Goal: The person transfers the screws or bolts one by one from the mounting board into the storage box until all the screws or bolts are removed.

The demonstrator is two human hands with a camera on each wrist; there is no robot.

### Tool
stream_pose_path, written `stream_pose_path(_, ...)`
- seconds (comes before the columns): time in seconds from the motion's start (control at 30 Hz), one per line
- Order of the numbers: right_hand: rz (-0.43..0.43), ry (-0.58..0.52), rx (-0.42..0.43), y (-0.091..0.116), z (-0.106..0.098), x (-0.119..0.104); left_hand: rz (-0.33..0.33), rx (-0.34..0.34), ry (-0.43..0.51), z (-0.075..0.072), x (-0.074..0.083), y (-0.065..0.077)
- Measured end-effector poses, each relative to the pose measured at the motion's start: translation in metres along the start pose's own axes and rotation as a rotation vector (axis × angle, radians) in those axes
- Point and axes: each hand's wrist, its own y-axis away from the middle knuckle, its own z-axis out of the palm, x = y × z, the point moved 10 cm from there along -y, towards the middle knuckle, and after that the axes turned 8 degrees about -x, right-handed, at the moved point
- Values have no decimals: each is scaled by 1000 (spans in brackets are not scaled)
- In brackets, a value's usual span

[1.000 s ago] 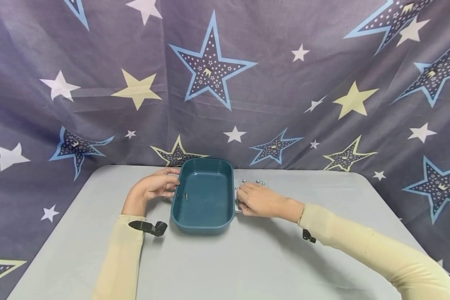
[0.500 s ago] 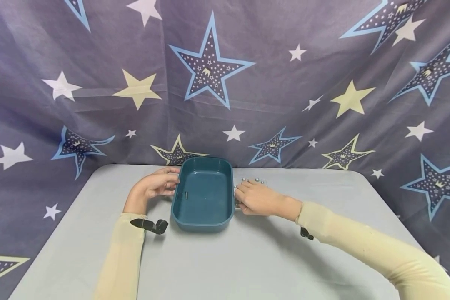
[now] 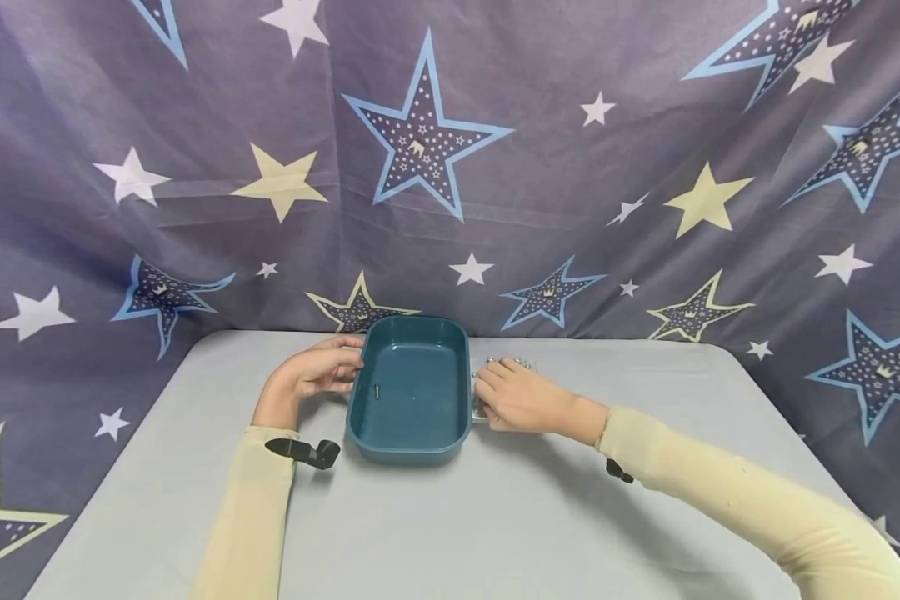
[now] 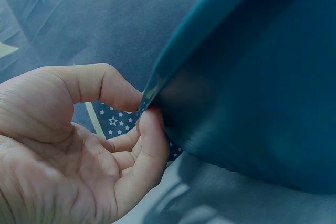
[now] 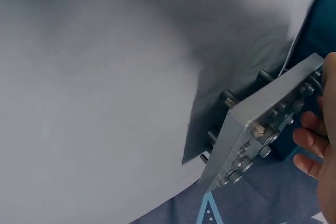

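Observation:
In the head view, my left hand (image 3: pixel 318 369) pinches the left rim of a blue plastic tray (image 3: pixel 412 421); the left wrist view shows thumb and fingertip meeting on the rim (image 4: pixel 181 45). One small screw (image 3: pixel 377 392) lies inside the tray on its left side. To the right of the tray, my right hand (image 3: pixel 521 400) bends its fingers down over a metal plate (image 5: pixel 273 95) set with several screws (image 5: pixel 236 174). Its fingertips pinch at a screw near the plate's corner, largely hidden by the hand. Threaded shanks (image 5: pixel 229 98) stick out from the plate's underside.
Both hands work over a table with a pale grey cover (image 3: pixel 420 533). Right behind its far edge hangs a purple-grey star-patterned cloth (image 3: pixel 555 208). A black strap with a small camera (image 3: pixel 303 452) sits on the left wrist.
The right hand stays over the plate, its fingers shifting slightly. The left hand keeps its hold on the tray rim. The whole head view sways a little.

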Motion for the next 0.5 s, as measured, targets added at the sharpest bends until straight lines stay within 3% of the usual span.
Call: stream_pose_path(0.5,29,-88,-14,0,0,6,-13,14,1,-4,0,-4)
